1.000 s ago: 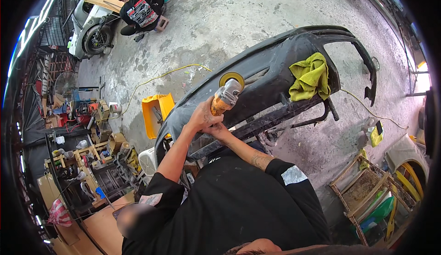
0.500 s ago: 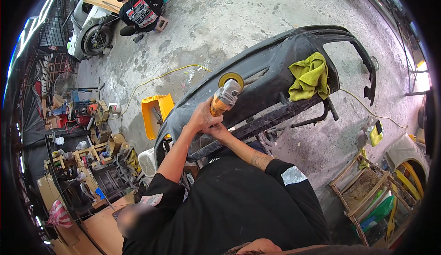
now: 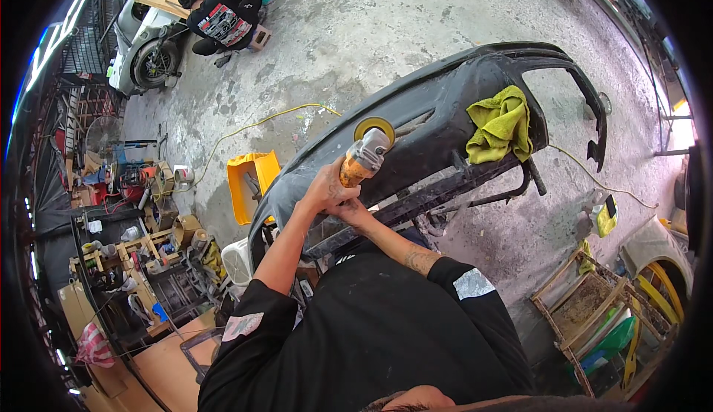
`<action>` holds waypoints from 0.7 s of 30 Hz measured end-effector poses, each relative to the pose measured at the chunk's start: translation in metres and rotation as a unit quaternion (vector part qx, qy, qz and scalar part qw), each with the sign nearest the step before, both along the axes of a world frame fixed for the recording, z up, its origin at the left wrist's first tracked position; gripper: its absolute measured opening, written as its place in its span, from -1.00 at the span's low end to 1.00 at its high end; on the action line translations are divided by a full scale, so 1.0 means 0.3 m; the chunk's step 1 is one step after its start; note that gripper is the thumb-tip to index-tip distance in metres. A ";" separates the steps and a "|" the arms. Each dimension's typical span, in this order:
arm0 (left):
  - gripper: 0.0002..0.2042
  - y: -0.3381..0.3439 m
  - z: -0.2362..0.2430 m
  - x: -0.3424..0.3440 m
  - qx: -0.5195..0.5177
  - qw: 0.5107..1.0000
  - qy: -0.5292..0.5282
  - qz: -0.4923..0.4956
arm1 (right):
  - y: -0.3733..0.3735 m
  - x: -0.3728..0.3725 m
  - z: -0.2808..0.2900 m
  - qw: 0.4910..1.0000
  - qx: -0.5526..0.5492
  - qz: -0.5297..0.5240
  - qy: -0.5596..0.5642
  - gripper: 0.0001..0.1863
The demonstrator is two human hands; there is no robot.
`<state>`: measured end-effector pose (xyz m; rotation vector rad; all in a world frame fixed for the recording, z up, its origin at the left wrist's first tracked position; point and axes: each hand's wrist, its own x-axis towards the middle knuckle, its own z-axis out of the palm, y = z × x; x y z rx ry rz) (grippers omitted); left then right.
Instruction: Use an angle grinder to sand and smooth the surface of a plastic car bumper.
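My left hand (image 3: 324, 188) wraps round the orange body of an angle grinder (image 3: 362, 159) with a grey head. Just below it, my right hand (image 3: 349, 209) is closed on the tool's rear end, its fingers partly hidden. The grinder's yellow-rimmed disc (image 3: 374, 126) is over the upper face of a black car bumper (image 3: 416, 145); whether it touches the surface I cannot tell. Pale, dusty patches show on the bumper. A crumpled yellow-green cloth (image 3: 500, 125) lies on the bumper's right part, apart from both hands.
A black stand (image 3: 445, 189) carries the bumper. Beyond it stands a yellow plastic stool (image 3: 239, 189), and a yellow cable (image 3: 260, 122) crosses the floor. A co-worker (image 3: 226, 20) crouches by a car at far left. Cluttered shelving (image 3: 134, 263) fills the left; a wooden frame (image 3: 587, 308) stands right.
My hands and the grinder stay nearly in place. The co-worker has shifted slightly left, with an arm now out toward the car. A blurred shape by my left sleeve is gone.
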<state>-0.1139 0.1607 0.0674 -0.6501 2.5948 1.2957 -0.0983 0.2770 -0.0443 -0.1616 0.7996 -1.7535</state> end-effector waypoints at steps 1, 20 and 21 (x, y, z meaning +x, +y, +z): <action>-0.36 -0.002 -0.003 0.002 0.002 1.000 0.002 0.002 | 0.001 -0.002 0.008 1.000 0.005 -0.005 -0.007 -0.47; -0.39 0.001 0.015 -0.003 0.009 1.000 -0.001 0.006 | -0.001 -0.018 0.026 1.000 0.020 0.007 0.023 -0.43; -0.39 0.001 0.013 -0.002 0.009 1.000 -0.001 0.006 | -0.001 -0.016 0.024 1.000 0.013 0.007 0.023 -0.43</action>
